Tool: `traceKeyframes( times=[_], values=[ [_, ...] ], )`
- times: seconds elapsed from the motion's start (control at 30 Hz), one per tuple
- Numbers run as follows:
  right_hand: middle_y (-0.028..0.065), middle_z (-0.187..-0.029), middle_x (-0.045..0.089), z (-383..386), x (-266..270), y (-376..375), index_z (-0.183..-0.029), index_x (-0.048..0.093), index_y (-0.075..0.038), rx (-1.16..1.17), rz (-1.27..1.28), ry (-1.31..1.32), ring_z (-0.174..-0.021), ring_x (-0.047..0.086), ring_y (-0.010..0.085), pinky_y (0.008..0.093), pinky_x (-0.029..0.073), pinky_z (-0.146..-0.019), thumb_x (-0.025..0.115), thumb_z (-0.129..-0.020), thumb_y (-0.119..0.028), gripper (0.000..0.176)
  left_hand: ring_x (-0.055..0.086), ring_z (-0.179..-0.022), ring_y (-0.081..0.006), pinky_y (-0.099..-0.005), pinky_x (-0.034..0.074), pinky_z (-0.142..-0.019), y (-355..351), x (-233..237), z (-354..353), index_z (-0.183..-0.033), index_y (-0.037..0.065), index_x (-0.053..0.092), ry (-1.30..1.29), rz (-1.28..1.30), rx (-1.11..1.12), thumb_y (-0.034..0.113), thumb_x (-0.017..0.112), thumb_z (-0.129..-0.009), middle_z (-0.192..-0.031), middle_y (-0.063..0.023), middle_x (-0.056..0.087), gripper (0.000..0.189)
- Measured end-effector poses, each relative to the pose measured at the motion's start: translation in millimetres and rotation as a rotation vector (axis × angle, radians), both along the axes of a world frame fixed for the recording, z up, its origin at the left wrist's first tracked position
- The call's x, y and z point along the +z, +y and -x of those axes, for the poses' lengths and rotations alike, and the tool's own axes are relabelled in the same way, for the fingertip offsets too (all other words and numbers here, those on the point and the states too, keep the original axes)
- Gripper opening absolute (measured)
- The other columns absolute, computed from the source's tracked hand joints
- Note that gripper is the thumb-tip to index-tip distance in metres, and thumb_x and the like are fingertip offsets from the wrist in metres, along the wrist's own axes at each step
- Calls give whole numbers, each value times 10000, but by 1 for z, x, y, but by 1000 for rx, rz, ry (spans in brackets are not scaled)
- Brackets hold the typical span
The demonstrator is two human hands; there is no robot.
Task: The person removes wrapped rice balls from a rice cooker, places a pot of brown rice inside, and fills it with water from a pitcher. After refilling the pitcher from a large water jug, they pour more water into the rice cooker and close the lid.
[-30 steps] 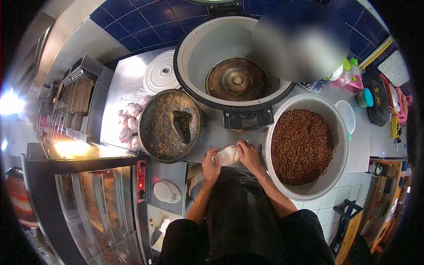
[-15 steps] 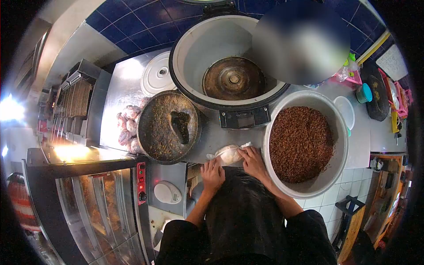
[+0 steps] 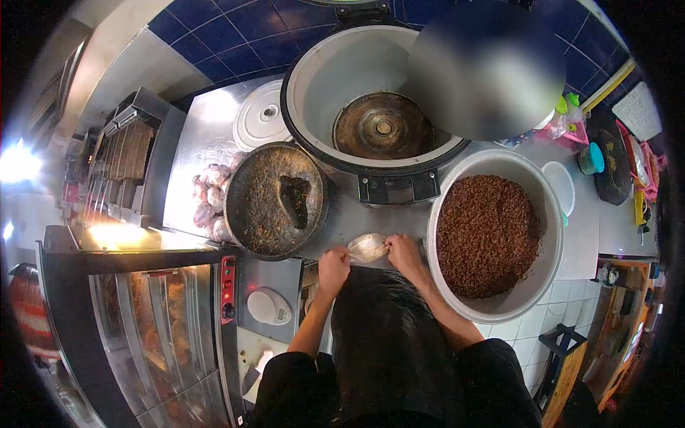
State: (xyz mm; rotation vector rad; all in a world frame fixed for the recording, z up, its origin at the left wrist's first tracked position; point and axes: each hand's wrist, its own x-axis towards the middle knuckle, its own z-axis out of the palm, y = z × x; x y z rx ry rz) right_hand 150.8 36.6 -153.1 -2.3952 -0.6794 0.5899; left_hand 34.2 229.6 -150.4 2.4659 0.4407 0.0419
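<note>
A small clear plastic bag [image 3: 367, 247] with pale food inside lies on the steel counter [image 3: 207, 143] at its front edge. My left hand [image 3: 333, 267] grips the bag's left end and my right hand [image 3: 402, 253] grips its right end. Just right of my right hand stands a big white pot [image 3: 553, 235] full of brown rice. A dark round pan [image 3: 275, 201] with crumbs sits just behind and left of the bag.
A large open rice cooker [image 3: 335, 71] stands behind, a white lid [image 3: 260, 125] to its left. Several filled bags [image 3: 210, 200] lie left of the pan. A glass warming cabinet [image 3: 160, 335] and small scale [image 3: 267, 307] are below left. Clutter lines the right counter.
The bag went from propped up between my hands to lying flatter on the counter. My hands have shifted to its two ends, the left one moving up to the bag.
</note>
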Motion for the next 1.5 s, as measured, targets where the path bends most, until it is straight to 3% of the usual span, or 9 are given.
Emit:
traceKeyframes(
  times=[0.1, 0.27, 0.33, 0.5, 0.67, 0.87, 1.17, 1.3, 1.5],
  values=[
    [208, -911, 651, -5, 11, 16, -1106, 618, 25, -25, 164, 3, -871, 633, 378, 446, 517, -767, 669, -738, -24, 375, 626, -906, -383, -469, 517, -756, 9, 10, -28, -944, 12, 630, 198, 83, 101, 80, 717, -695, -927, -219, 657, 273],
    [218, -891, 628, -5, -17, 32, -1126, 560, 44, -54, 131, -376, -938, 617, 368, 451, 509, -814, 683, -715, -30, 435, 646, -797, -430, -463, 536, -750, 22, -24, -65, -908, 17, 648, 168, -364, -266, 77, 714, -681, -820, -233, 663, 244],
    [232, -905, 635, -12, -20, 33, -889, 608, 23, -40, 81, -263, -840, 637, 386, 468, 530, -712, 646, -723, 15, 171, 648, -780, -416, -451, 538, -748, 24, -27, -75, -855, 15, 654, 212, -366, -284, 75, 701, -691, -794, -223, 658, 181],
    [201, -849, 609, -10, -19, 22, -825, 589, 11, -116, -14, -98, -841, 599, 394, 477, 490, -709, 638, -727, 12, 109, 646, -786, -378, -440, 522, -707, 16, 5, -64, -776, 2, 662, 254, -243, -289, 69, 677, -700, -743, -201, 628, 102],
    [188, -875, 613, 16, -24, 21, -803, 584, 5, -154, -147, -93, -871, 575, 397, 478, 472, -728, 597, -757, 1, 48, 633, -862, -369, -430, 513, -779, -19, -16, -4, -1009, 15, 669, -100, 5, 142, 53, 598, -800, -984, -186, 657, 224],
    [234, -786, 592, 38, -13, 24, -825, 572, 38, -229, -250, -313, -794, 582, 421, 470, 472, -735, 521, -862, -52, 110, 504, -1133, -404, -450, 426, -949, -55, -23, 19, -1322, -21, 476, -465, -66, 27, 69, 615, -817, -1271, -235, 521, 531],
    [278, -1027, 616, 33, -23, 45, -1092, 550, 70, -584, -345, 220, -971, 609, 406, 473, 473, -826, 506, -949, -359, 454, 510, -1220, -253, -376, 404, -1015, -52, -25, -10, -1364, -85, 415, -270, 908, 460, 133, 623, -892, -1249, -209, 570, 560],
    [189, -1097, 611, 34, -26, 44, -1245, 511, 38, -588, -550, 396, -1006, 593, 277, 378, 465, -866, 510, -948, -339, 480, 521, -1176, -202, -328, 412, -993, -50, -8, -14, -1372, -74, 418, -289, 1347, 621, 229, 582, -956, -1323, -134, 520, 540],
    [168, -1097, 590, 41, 56, 72, -1213, 512, 49, -595, -749, 398, -1007, 573, 281, 365, 435, -895, 360, -1007, -392, 509, 473, -1229, -196, -327, 375, -1034, -41, 43, -14, -1330, -50, 474, -450, 1221, 567, 150, 625, -928, -1327, -124, 502, 474]
  ],
)
